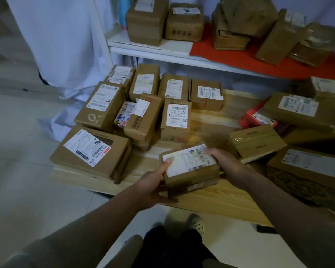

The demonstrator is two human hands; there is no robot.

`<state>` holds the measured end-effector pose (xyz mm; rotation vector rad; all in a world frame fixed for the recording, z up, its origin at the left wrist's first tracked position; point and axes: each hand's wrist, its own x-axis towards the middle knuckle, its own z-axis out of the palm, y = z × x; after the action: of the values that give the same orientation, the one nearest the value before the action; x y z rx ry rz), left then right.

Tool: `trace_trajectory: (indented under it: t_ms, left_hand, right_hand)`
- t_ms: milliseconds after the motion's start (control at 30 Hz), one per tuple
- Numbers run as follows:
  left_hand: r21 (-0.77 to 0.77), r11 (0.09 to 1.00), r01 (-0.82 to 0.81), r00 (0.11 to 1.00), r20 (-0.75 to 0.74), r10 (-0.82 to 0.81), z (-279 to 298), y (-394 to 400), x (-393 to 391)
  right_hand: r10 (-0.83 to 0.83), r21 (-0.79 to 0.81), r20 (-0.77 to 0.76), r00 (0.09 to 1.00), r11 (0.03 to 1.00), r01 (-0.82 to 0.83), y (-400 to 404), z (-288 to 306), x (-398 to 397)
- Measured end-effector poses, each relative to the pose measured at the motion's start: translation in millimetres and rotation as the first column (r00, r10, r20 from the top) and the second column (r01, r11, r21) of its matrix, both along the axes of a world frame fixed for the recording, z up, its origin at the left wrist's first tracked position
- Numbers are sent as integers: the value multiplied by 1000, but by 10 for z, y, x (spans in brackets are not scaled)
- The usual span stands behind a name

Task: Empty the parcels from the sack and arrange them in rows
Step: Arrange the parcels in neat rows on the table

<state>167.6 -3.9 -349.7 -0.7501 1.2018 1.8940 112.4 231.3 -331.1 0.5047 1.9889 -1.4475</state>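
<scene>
Both hands on one parcel (190, 169). My left hand (153, 185) grips its left end, thumb flat on the white label, fingers (167, 199) curled under the box. My right hand (227, 164) clamps the right end; those fingers are mostly hidden behind the box, so I can't tell exactly how they wrap. The parcel sits tilted at the near edge of the wooden platform (217, 202); can't tell if it's touching the wood or just above it.

Left of my left fingers: a large flat box (93, 153), label up, at the platform's near-left corner. Beyond the fingers: arranged parcels (157, 101) in rough rows, labels up, one box (141, 120) lying skewed on top of its neighbours. Right of my right fingers: a loose heap of parcels (298, 132), unsorted, a red box (253, 115) among them, a taped carton (256, 143) just beside my right hand. Further out past the rows, a shelf (153, 46) with more boxes. White sack (66, 41) stands far left of the fingers, well apart from the held parcel.
</scene>
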Motion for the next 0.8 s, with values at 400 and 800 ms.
trace_trajectory:
  t_ms: [400, 800]
  left_hand:
    - [-108, 818, -565, 819, 47, 572, -400, -414, 524]
    - [-318, 924, 214, 975, 130, -181, -8, 180, 298]
  right_hand:
    - [215, -93, -83, 973, 971, -222, -1033, -305, -129]
    - [178, 251, -621, 763, 968, -21, -335, -279, -32]
